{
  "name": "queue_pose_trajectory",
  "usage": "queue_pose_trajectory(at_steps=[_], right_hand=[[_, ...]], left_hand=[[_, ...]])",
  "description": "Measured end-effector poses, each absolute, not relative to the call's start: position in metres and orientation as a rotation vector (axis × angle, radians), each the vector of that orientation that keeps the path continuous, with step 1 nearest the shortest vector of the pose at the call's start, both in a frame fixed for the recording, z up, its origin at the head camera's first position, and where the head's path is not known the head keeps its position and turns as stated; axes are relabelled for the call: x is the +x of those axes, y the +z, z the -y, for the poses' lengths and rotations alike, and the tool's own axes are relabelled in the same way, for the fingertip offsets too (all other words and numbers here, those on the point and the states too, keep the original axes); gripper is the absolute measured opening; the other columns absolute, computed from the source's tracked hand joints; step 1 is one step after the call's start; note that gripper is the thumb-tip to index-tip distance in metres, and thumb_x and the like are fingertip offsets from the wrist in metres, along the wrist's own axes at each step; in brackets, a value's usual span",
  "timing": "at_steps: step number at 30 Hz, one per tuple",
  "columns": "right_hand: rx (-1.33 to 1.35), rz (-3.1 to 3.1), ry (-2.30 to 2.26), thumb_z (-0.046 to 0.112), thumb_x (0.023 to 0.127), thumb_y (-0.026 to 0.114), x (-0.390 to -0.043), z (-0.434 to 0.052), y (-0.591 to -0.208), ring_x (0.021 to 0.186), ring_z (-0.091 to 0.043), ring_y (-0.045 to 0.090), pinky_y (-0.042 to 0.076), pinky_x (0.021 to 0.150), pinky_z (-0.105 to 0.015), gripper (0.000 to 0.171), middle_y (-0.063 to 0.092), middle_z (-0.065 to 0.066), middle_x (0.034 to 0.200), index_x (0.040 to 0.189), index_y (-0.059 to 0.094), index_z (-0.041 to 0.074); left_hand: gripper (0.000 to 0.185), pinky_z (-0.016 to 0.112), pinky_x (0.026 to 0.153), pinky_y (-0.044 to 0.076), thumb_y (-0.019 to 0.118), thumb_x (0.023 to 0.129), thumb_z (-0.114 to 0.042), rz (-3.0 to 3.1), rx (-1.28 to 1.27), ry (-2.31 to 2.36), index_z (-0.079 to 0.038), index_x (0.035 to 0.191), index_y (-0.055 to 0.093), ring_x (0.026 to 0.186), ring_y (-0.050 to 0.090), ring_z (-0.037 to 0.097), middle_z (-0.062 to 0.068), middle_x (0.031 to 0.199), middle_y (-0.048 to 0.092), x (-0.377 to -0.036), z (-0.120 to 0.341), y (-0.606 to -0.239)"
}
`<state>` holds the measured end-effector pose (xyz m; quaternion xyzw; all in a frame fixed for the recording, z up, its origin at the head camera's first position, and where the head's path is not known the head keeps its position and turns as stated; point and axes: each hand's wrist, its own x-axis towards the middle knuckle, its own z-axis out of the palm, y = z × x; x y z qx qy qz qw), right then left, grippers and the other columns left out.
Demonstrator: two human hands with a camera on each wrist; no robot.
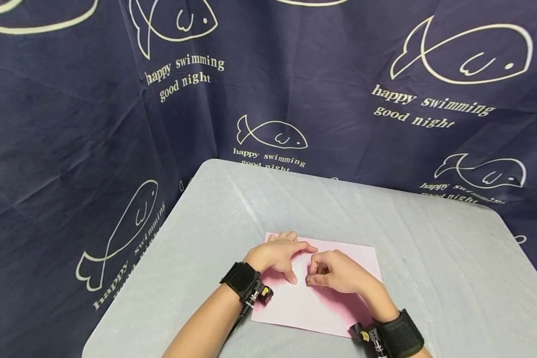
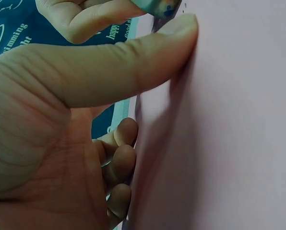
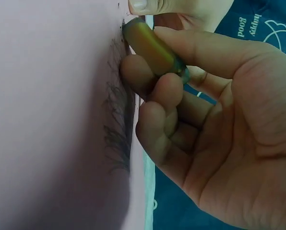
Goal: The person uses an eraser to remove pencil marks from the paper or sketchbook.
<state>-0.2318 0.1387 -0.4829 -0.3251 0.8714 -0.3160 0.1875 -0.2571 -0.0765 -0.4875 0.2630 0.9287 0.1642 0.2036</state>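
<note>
A sheet of pink paper (image 1: 286,306) lies on the table. My right hand (image 1: 335,272) pinches a small eraser (image 3: 150,48) between thumb and fingers, its darkened end against the paper. Grey pencil scribbles (image 3: 116,139) run along the sheet beside the curled fingers in the right wrist view. Small dark crumbs dot the paper around the eraser's tip. To the left, my left hand (image 1: 277,253) is spread flat over the sheet, its thumb (image 2: 176,33) pressing the paper near the eraser. Most of the scribbled patch is hidden by the right hand in the head view.
A pale grey-blue cloth covers the table (image 1: 197,238). Dark blue curtains (image 1: 340,129) with white fish drawings and lettering hang along the back and left side. Each wrist wears a black strap (image 1: 400,333) with a small camera.
</note>
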Motion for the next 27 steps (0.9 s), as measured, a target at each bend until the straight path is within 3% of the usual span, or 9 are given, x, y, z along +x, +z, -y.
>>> queue_pose_trajectory(at_steps=[9,27], right_hand=[[-0.901,-2.357,-0.912,0.020,0.089,0.077,-0.2320,-0.1406,-0.4835,0.053,0.003,0.042,0.035,0.053,-0.018,0.021,0.052,0.015,0.060,0.078,0.060,0.016],[-0.895,-2.527,-0.812,0.020,0.088,0.078,-0.2328,-0.1406,-0.4835,0.053,0.001,0.046,0.038,0.055,-0.020,0.021,0.053,0.016,0.062,0.081,0.058,0.020]], left_hand=[[0.093,0.032,0.091,0.038,0.095,0.064,-0.033,-2.594,0.738,0.474,-0.052,0.144,0.051,0.103,0.041,0.011,-0.010,0.110,0.045,-0.2572,0.0768,-0.4868],[0.090,0.030,0.090,0.037,0.094,0.067,-0.035,-2.600,0.747,0.440,-0.052,0.144,0.050,0.102,0.040,0.010,-0.010,0.109,0.043,-0.2567,0.0768,-0.4887]])
